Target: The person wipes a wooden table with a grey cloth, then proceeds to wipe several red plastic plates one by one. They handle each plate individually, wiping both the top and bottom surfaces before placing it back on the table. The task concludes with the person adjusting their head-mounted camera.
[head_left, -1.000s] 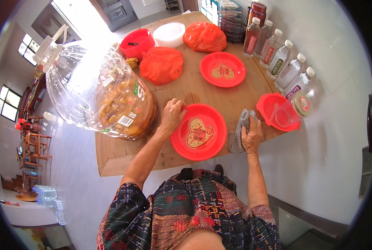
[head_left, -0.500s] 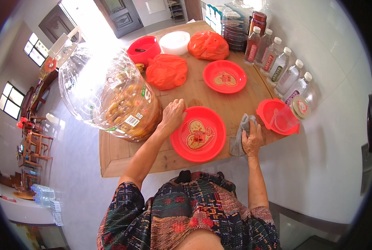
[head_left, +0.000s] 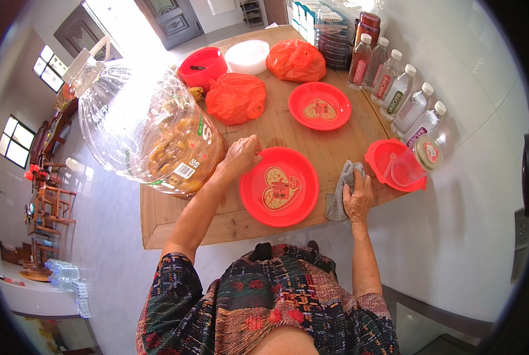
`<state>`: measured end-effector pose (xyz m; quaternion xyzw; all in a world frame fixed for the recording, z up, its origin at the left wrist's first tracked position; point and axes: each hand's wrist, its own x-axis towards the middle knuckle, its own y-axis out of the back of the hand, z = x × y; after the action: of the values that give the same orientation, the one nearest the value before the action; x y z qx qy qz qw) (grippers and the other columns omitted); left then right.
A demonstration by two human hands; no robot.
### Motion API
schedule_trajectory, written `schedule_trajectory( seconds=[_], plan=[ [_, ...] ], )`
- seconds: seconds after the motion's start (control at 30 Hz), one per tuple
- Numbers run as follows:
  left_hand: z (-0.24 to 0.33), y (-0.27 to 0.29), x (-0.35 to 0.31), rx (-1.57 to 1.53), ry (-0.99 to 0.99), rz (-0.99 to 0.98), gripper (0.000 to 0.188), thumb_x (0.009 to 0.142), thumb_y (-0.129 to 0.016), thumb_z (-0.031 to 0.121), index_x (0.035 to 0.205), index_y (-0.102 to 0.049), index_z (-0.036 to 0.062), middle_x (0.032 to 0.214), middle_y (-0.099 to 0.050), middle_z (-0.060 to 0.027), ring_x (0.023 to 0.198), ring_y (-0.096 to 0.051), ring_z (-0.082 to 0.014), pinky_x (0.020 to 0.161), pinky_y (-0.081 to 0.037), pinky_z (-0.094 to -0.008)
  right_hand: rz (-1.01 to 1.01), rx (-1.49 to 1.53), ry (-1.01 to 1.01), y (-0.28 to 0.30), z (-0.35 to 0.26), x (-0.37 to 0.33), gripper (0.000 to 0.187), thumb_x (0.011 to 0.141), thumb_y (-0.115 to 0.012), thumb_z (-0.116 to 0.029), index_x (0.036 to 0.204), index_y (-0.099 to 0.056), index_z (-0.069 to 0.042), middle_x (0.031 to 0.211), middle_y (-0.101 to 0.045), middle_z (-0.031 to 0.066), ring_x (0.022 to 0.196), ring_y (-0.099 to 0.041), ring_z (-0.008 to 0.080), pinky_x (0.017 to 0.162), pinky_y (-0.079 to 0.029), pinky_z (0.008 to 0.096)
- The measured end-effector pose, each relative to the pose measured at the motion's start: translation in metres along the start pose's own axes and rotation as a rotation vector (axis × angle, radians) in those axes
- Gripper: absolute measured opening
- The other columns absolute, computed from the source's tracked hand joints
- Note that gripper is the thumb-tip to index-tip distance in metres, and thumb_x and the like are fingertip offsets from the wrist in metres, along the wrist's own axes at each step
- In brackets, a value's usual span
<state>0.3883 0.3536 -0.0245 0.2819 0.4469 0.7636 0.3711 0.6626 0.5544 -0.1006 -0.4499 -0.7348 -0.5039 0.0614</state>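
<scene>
The right hand (head_left: pixel 357 198) has its fingers closed on a grey cloth (head_left: pixel 336 207), which pokes out on its left side. The left hand (head_left: pixel 242 155) has bent fingers at the edge of a red plate (head_left: pixel 281 188), but I cannot tell if they pinch it. The plate sits between both hands. A big clear jug (head_left: pixel 178 151) is left of the left hand

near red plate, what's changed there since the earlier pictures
The near red plate seems to have shifted slightly left, widening its gap to the grey cloth; the view moved a little too. The left hand, at the plate's rim, has also edged left. No visible grasp or release: the right hand stays on the cloth, and the far red plate looks unmoved.
</scene>
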Motion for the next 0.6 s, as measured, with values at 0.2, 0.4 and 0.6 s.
schedule_trajectory(
  seconds=[0.2,0.4,0.6],
  plan=[
    [0.021,0.023,0.001,0.036,0.040,-0.041,0.028,0.068,-0.067,0.022,0.076,-0.054,-0.0012,0.078,-0.061,-0.0186,0.076,-0.060,-0.0340,0.068,-0.048,-0.0414,0.034,-0.009,0.015,-0.001,0.001,0.000,0.050,0.069,-0.065,-0.008,0.117,-0.054,-0.007,0.099,-0.050,0.0171,0.093,-0.053,0.0366,0.079,-0.045,0.0437],
    [0.033,0.035,-0.011,-0.226,0.030,-0.130,0.027,0.081,-0.064,0.023,0.079,-0.049,0.0009,0.071,-0.053,-0.0074,0.064,-0.045,-0.0166,0.058,-0.041,-0.0344,0.059,-0.020,0.017,-0.001,-0.003,0.001,0.050,0.068,-0.066,-0.007,0.117,-0.054,-0.008,0.096,-0.049,0.0164,0.092,-0.053,0.0364,0.077,-0.045,0.0441],
    [0.027,0.013,-0.034,-0.782,0.110,0.118,0.022,0.088,-0.058,0.020,0.090,-0.045,0.0016,0.085,-0.052,-0.0031,0.075,-0.047,-0.0099,0.063,-0.041,-0.0271,0.144,0.233,-0.078,-0.015,0.025,-0.001,0.049,0.074,-0.064,-0.007,0.121,-0.052,-0.003,0.107,-0.056,0.0168,0.100,-0.056,0.0342,0.086,-0.046,0.0397]
  ],
)
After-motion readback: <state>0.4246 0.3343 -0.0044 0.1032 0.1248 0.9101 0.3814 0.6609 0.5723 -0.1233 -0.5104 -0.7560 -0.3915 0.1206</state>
